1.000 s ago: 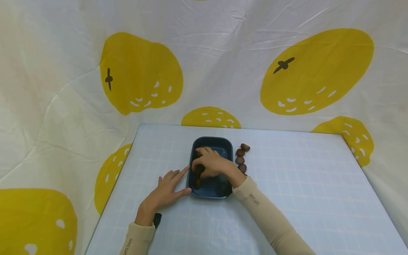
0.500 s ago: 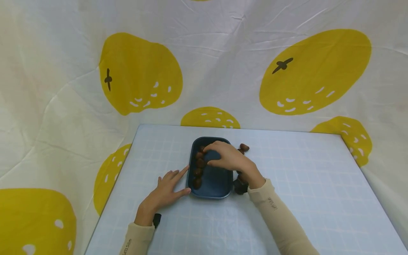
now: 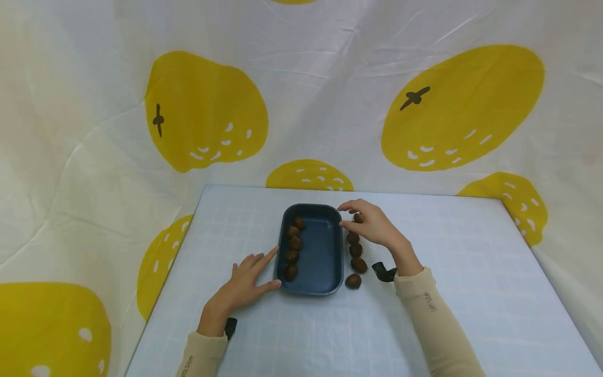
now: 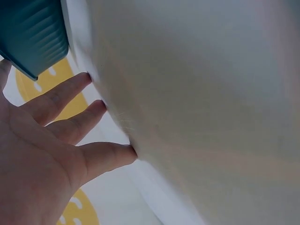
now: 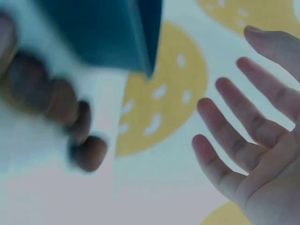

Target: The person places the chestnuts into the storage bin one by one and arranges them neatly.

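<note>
Container: one dark blue rectangular tray with rounded corners (image 3: 325, 256) stands on the pale blue, white-lined desk (image 3: 471, 283). Inside, five brown, rounded, chestnut-like nuts (image 3: 294, 243) form an uneven column along the left wall; the tray's right part shows bare floor.

Outside, at least five similar brown nuts (image 3: 359, 265) lie in a second column on the desk, just beside the tray's right wall. The uppermost is partly covered by the right hand (image 3: 372, 224); the nearest sits slightly apart from the others. All appear dark and smooth, some more elongated than round.

The right hand's grip is released: fingers loosely bent, thumb tip near the tray's upper right rim; contact with the rim cannot be determined. The left hand's (image 3: 242, 285) grip is also released, fingers spread, index finger and thumb at the tray's left wall.

The left wrist view discloses vertical ribs on the tray's outer wall, unseen from the head. The right wrist view discloses the bare right palm (image 5: 276, 192); tray and nuts there are blurred.
</note>
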Tool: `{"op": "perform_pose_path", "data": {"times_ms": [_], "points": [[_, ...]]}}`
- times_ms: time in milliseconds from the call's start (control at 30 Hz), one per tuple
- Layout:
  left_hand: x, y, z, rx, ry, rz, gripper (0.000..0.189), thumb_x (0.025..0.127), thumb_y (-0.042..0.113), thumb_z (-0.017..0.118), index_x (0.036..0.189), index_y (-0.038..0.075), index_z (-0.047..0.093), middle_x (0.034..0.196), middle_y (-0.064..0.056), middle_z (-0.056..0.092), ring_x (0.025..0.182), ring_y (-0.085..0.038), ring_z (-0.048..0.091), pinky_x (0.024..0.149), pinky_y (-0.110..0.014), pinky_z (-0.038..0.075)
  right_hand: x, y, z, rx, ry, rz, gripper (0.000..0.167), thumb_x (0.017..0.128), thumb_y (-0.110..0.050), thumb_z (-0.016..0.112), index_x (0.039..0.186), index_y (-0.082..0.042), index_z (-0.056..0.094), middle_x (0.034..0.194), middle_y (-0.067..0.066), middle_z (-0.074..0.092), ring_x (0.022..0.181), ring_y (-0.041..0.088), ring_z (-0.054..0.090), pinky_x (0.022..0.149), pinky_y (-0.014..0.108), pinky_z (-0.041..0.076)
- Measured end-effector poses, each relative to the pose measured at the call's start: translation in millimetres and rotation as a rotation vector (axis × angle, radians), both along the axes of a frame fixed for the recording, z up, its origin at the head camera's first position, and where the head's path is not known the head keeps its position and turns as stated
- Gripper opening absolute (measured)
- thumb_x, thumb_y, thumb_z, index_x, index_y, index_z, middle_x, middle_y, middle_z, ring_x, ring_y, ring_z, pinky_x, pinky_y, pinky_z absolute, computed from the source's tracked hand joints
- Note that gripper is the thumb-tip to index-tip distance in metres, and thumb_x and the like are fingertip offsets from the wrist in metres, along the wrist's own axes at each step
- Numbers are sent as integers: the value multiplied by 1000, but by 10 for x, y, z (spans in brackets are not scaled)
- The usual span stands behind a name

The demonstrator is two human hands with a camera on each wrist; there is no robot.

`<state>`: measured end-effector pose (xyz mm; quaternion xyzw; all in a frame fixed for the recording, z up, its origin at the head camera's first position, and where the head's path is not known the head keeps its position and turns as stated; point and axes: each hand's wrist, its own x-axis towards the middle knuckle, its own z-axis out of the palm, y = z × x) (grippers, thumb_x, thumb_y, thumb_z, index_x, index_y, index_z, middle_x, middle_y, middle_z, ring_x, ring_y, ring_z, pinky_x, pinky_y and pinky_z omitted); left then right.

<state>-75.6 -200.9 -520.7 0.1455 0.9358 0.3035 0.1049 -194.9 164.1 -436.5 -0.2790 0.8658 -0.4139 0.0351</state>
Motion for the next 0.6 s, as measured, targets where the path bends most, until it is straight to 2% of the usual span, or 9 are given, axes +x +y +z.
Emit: {"op": "perform_pose_path", "data": {"times_ms": [200, 433, 600], "points": [[7, 5, -16, -2, 8, 2, 84, 88, 72, 57, 158, 49, 17, 154, -15, 37, 145, -41, 25, 103, -80, 5, -180, 321, -210, 23, 5, -127, 36, 93, -18, 73, 126, -7, 65, 129, 14, 60, 116, 39, 56, 97, 59, 43], [8, 0, -18, -5, 6, 4, 84, 88, 73, 56, 157, 50, 16, 155, -15, 37, 145, -41, 24, 103, -80, 5, -329, 521, -471, 40, -96, -217, 37, 95, -19, 70, 129, -6, 64, 134, 17, 56, 122, 44, 51, 100, 60, 41], [7, -1, -23, -1, 1, 2, 84, 88, 73, 56, 157, 50, 15, 155, -15, 37, 146, -41, 23, 103, -80, 4, -429, 572, -635, 55, -178, -277, 41, 96, -27, 69, 129, -3, 64, 136, 19, 55, 125, 44, 48, 102, 59, 40]]}}
